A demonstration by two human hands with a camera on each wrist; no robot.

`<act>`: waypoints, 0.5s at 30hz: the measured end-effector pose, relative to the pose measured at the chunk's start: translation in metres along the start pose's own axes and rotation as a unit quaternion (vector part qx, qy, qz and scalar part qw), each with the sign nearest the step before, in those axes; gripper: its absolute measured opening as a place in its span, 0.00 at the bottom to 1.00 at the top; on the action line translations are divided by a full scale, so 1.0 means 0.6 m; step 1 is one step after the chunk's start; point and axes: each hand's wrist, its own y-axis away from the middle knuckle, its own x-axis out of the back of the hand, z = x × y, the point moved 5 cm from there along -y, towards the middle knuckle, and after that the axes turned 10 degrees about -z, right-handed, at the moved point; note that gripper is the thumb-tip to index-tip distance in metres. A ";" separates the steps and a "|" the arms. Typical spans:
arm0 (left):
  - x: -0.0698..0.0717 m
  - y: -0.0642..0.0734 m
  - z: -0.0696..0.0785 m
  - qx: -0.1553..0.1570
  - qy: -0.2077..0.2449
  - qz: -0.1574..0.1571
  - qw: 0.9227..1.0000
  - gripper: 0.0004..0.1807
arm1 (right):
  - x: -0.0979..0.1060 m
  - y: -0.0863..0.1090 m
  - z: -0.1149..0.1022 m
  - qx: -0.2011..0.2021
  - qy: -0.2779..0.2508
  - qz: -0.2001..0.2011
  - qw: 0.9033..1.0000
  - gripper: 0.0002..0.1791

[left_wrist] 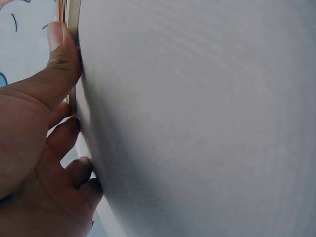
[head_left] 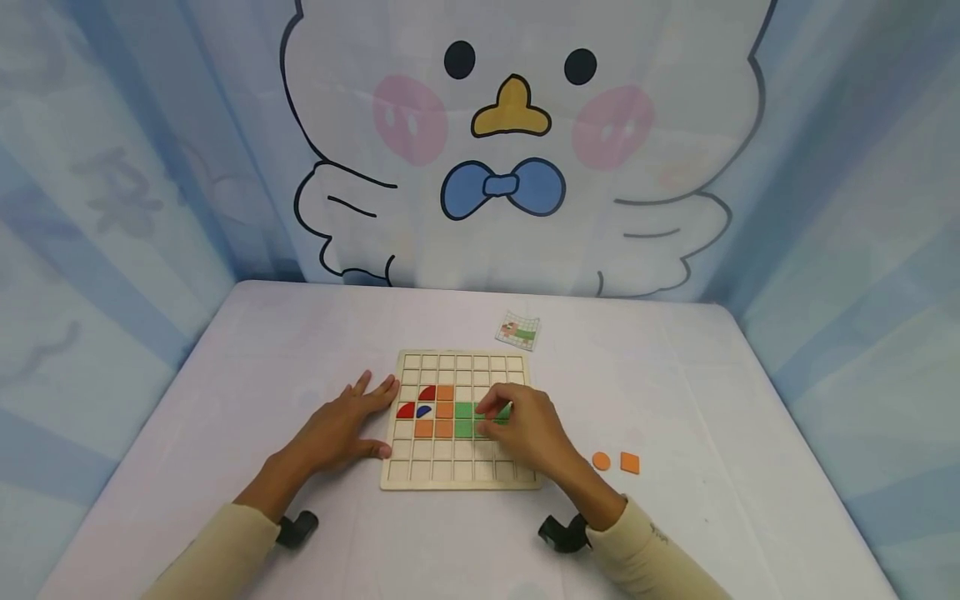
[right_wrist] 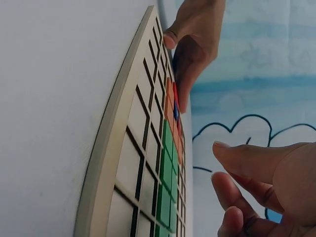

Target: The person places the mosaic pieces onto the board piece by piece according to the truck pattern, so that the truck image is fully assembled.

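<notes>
A wooden grid board [head_left: 457, 472] lies on the table with square and rounded tiles set in its cells. Red quarter-round tiles [head_left: 406, 410], a white tile with a blue shape [head_left: 423, 412], orange squares [head_left: 444, 393] and green squares [head_left: 463, 428] fill its middle rows. My left hand [head_left: 337, 429] rests at the board's left edge, fingers spread, thumb [left_wrist: 61, 54] against the rim. Over the green tiles hovers my right hand [head_left: 528, 425]. In the right wrist view its thumb [right_wrist: 247, 155] and fingertips stand apart, with nothing visible between them. It hides part of the green rows.
An orange round tile [head_left: 602, 461] and an orange square tile [head_left: 630, 462] lie loose right of the board. Behind the board sits a small picture card [head_left: 518, 331] with a gridded figure. A printed curtain [head_left: 510, 242] hangs beyond the white table [head_left: 315, 333].
</notes>
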 end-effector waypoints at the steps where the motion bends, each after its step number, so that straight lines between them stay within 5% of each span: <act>1: 0.000 0.000 0.000 -0.001 -0.001 0.000 1.000 0.60 | 0.005 0.005 0.006 -0.006 -0.002 0.003 1.000 0.09; 15: -0.002 -0.002 -0.001 0.000 0.000 0.001 1.000 0.60 | 0.070 0.081 0.093 -0.072 0.004 0.048 0.996 0.11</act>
